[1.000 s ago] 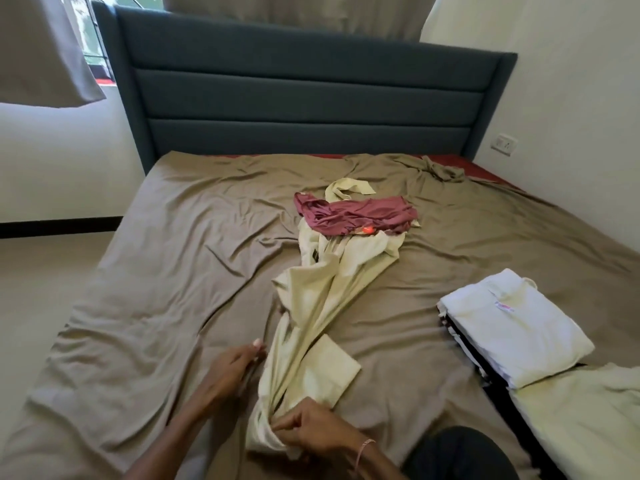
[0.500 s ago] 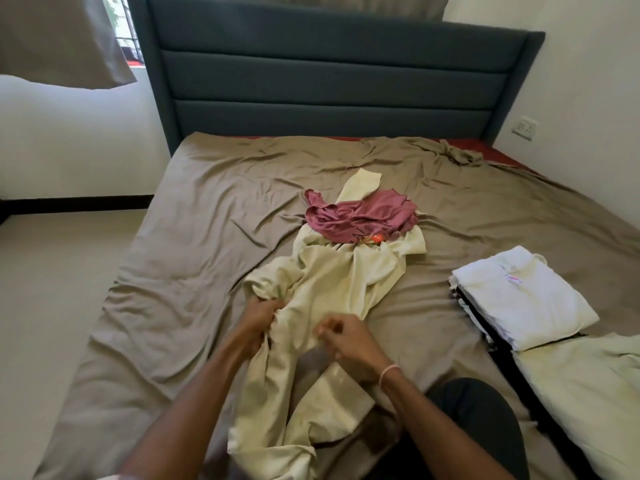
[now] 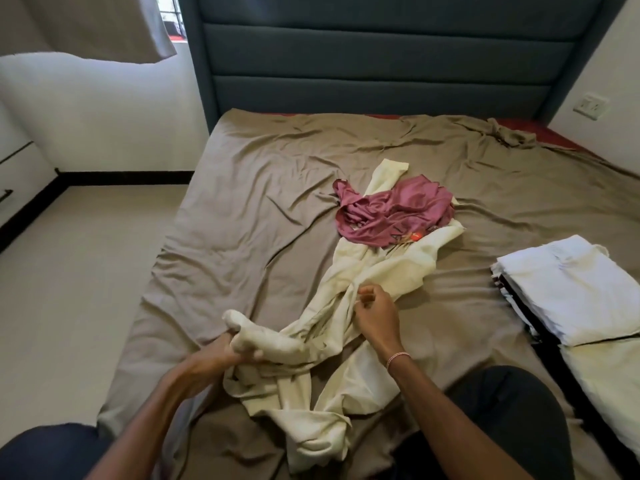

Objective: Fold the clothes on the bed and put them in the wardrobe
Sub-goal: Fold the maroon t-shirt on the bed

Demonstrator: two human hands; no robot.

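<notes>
Gripping a bunched end of the cream garment (image 3: 391, 268) in the curled left hand (image 3: 225, 348) and pinching its middle with fingertips of the right hand (image 3: 377, 317), on the bed (image 3: 259, 202), far end under the maroon garment (image 3: 398, 216). Draw both grips apart gently to untwist, slide it clear, then flatten before fold 1.

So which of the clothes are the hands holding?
The crumpled pale yellow garment mid-bed: left hand and right hand grip it. The maroon garment lies beyond, untouched; the white garment sits folded at the right.
</notes>
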